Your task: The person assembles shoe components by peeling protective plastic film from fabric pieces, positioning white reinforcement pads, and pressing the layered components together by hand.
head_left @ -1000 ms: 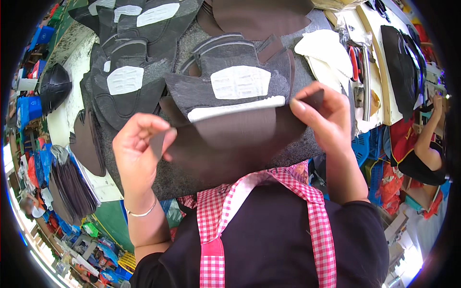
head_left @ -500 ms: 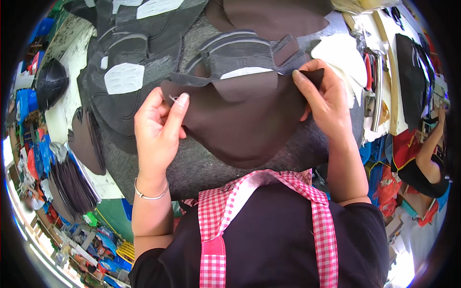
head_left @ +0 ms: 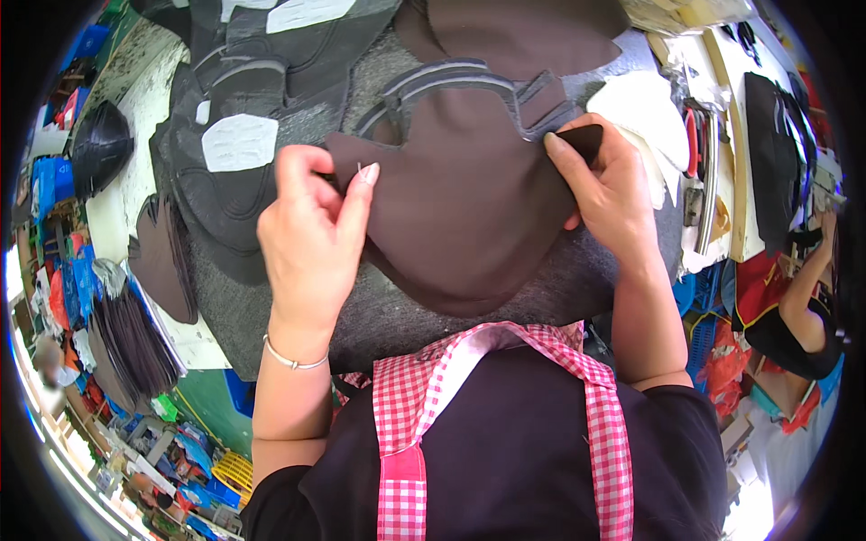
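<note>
A dark brown, leather-like cut piece [head_left: 460,198] with a rounded near edge and a central tongue spreads over the black padded piece [head_left: 442,79], whose stepped far rim still shows. My left hand [head_left: 311,221] grips its left corner, thumb on top, with a short pale thread by the thumb tip. At the right corner, my right hand [head_left: 613,185] pinches the edge between thumb and fingers, and the corner curls up there. Both hands' fingertips under the piece are hidden.
Black padded pieces with white patches [head_left: 239,142] lie at the left on the dark work surface [head_left: 352,338]. More brown pieces [head_left: 523,36] rest at the far side. White pieces [head_left: 640,113] and red-handled tools [head_left: 693,144] are on the right. A person's arm [head_left: 806,279] shows at far right.
The brown piece's central tongue, folded down before, now lies up over the black padded piece and covers its white patch. My left hand has shifted slightly right; my right hand has barely moved.
</note>
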Demonstrator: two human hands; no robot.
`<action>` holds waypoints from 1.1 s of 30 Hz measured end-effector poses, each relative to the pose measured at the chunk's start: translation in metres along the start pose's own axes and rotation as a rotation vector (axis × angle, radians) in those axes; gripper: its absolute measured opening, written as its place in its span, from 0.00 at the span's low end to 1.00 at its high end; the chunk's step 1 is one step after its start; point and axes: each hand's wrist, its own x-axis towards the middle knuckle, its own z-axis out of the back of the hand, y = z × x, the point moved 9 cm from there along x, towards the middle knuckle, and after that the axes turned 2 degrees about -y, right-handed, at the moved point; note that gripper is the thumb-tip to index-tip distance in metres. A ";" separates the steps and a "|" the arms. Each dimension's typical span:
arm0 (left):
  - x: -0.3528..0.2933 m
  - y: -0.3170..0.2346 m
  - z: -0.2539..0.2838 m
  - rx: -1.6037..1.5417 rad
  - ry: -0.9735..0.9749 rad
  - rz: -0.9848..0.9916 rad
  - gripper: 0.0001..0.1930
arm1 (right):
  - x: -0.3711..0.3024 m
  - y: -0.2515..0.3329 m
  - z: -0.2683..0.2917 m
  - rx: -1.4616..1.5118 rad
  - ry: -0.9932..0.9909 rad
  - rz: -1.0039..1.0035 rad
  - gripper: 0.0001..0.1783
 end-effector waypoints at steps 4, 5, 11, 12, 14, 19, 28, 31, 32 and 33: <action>-0.015 -0.062 0.010 0.050 -0.159 -0.533 0.10 | 0.000 0.002 0.002 -0.037 -0.017 0.038 0.14; -0.028 -0.075 -0.003 0.032 -0.090 -0.738 0.15 | -0.001 0.004 0.003 -0.038 -0.022 0.040 0.14; -0.050 -0.087 -0.072 0.228 0.484 -0.838 0.33 | -0.006 0.033 0.040 -0.686 -0.431 0.277 0.21; -0.051 -0.086 -0.072 0.280 0.480 -0.842 0.34 | -0.008 0.036 0.048 -0.717 -0.478 0.283 0.19; -0.054 -0.086 -0.072 0.333 0.473 -0.846 0.35 | -0.027 0.046 0.038 -0.582 -0.453 0.603 0.20; -0.055 -0.081 -0.069 0.302 0.413 -0.778 0.43 | -0.043 0.034 -0.011 -0.689 -0.052 0.754 0.30; -0.060 -0.096 -0.067 0.298 0.397 -0.821 0.57 | -0.074 0.050 0.026 -0.632 -0.139 0.997 0.09; -0.066 -0.103 -0.084 0.239 0.456 -0.851 0.58 | -0.082 0.044 0.010 -0.767 -0.031 1.150 0.15; -0.067 -0.102 -0.085 0.238 0.455 -0.851 0.58 | -0.080 0.045 0.011 -0.768 -0.031 1.151 0.15; -0.067 -0.101 -0.085 0.232 0.442 -0.858 0.58 | -0.082 0.045 0.007 -0.807 0.001 1.203 0.15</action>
